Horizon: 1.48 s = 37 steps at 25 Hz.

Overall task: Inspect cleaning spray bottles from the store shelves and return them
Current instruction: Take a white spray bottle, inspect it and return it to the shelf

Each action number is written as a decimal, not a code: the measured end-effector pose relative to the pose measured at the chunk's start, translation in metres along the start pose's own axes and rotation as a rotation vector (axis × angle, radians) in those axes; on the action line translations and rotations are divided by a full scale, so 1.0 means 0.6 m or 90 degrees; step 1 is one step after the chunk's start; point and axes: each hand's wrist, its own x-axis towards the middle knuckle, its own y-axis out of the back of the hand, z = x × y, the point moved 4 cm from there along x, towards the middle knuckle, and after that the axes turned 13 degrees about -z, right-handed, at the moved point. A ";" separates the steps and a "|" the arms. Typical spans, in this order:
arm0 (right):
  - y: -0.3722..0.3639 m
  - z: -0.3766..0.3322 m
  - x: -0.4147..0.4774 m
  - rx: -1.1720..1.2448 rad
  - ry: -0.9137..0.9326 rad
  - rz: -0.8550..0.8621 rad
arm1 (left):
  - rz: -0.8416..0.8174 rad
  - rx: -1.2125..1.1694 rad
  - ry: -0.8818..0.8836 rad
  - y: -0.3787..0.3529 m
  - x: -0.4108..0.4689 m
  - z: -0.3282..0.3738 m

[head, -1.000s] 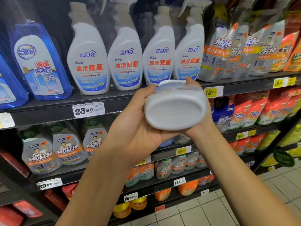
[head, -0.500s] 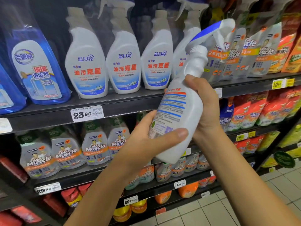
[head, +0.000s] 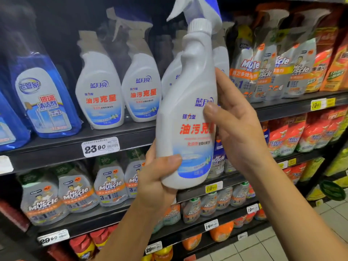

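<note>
Head view, close, facing shelves [head: 116,142]

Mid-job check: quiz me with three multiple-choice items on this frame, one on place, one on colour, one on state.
1. Where does the left hand hold the white spray bottle?
A. lower body
B. trigger
C. cap

2. What colour is the large lettering on its label?
A. green
B. red
C. black

3. How is the bottle posed?
A. lying on the shelf
B. upside down
C. roughly upright, front label to the camera

Answers: 1 A, the thumb crosses the lower label; 2 B, red characters mid-label; 3 C, the trigger is on top, while the right hand steadies the side.
</note>
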 end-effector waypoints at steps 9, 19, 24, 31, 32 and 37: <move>0.030 -0.032 0.040 -0.006 0.108 0.121 | 0.014 0.179 0.026 -0.017 0.086 0.044; 0.130 -0.105 0.138 -0.108 0.058 0.038 | -0.017 0.411 -0.043 -0.050 0.254 0.101; 0.196 -0.150 0.214 -0.102 0.086 -0.030 | -0.026 0.474 -0.102 -0.090 0.368 0.133; 0.255 -0.247 0.362 -0.158 0.109 -0.066 | 0.055 0.638 -0.122 -0.138 0.521 0.210; 0.260 -0.252 0.380 -0.164 0.099 -0.062 | 0.071 0.652 -0.117 -0.137 0.539 0.221; 0.268 -0.260 0.452 -0.263 0.088 -0.052 | 0.125 0.717 -0.132 -0.115 0.593 0.254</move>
